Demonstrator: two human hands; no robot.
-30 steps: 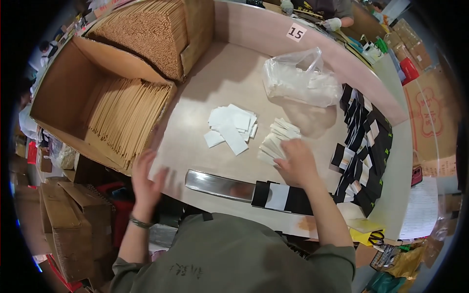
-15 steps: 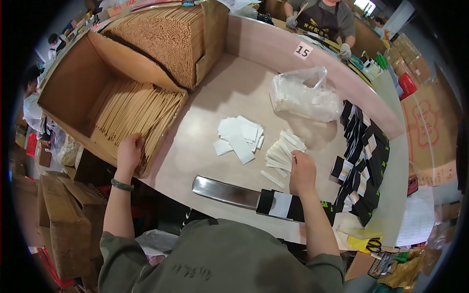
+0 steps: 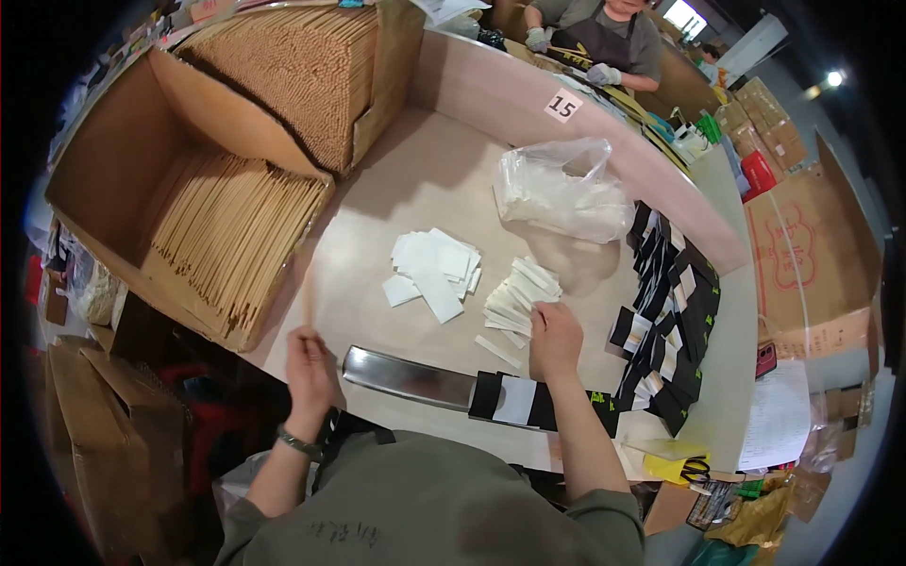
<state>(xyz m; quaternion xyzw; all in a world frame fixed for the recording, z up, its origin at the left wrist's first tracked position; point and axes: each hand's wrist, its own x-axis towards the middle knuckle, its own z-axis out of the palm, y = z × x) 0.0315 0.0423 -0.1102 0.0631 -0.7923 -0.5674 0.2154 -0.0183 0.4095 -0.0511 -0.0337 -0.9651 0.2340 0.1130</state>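
Note:
My left hand (image 3: 311, 368) is closed around thin wooden chopsticks (image 3: 309, 294), which are smeared by motion and point up and away over the table's left edge. At the near right side of a pile of narrow white paper strips (image 3: 514, 300), my right hand (image 3: 555, 338) has its fingers pinched on the end of a strip. Left of that pile lie loose white rectangular papers (image 3: 436, 269). In front of me is a shiny metal channel (image 3: 406, 377), its right end inside black paper sleeves (image 3: 545, 404) with a white band.
An open cardboard box (image 3: 104, 170) of chopsticks stands at left, a fuller box (image 3: 392, 85) behind it. A clear plastic bag (image 3: 566, 193) sits at the back. Black sleeves (image 3: 665, 316) pile along the right partition (image 3: 727, 241). A gloved co-worker (image 3: 604, 42) is beyond.
My left hand has left the chopstick box and moved right and nearer me, with chopsticks in it. My right hand has stayed by the strips. The whole view has shifted slightly.

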